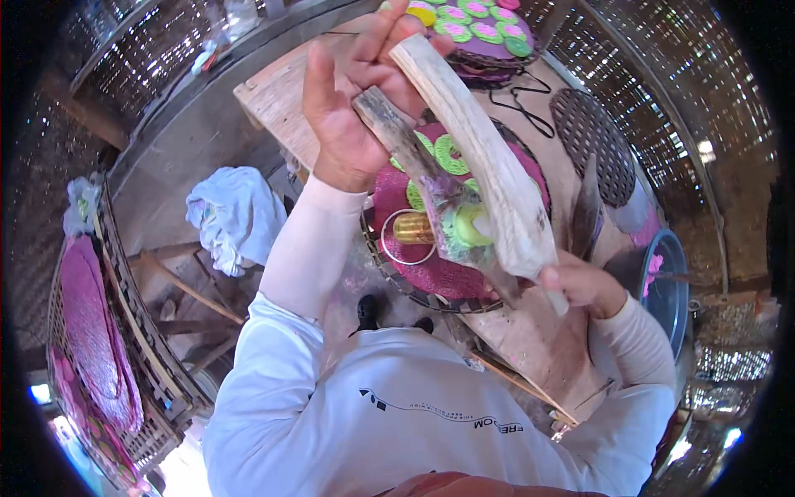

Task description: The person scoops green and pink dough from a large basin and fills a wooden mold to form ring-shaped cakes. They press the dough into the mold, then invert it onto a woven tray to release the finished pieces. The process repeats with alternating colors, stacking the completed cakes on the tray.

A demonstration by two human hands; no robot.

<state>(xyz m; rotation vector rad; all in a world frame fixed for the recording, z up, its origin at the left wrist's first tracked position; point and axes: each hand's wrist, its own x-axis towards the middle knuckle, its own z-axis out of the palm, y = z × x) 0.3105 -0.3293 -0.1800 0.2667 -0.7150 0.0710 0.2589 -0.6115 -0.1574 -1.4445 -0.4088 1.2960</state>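
A wooden hand press slants across the middle, over a round tray lined with magenta. Its thick pale wooden lever lies above a darker, purple-stained wooden arm. Light green dough shows between the two pieces, and a gold-coloured cylinder sits beside the lower arm. My left hand is open, palm up, at the far ends of the levers. At the near end my right hand is closed around the wood. Green noodle rounds lie on the tray, partly hidden by the press.
Another tray with green and pink noodle rounds stands at the back. On the right are a woven mat and a blue-grey basin. A pale blue cloth bunches at left, near racked magenta mats.
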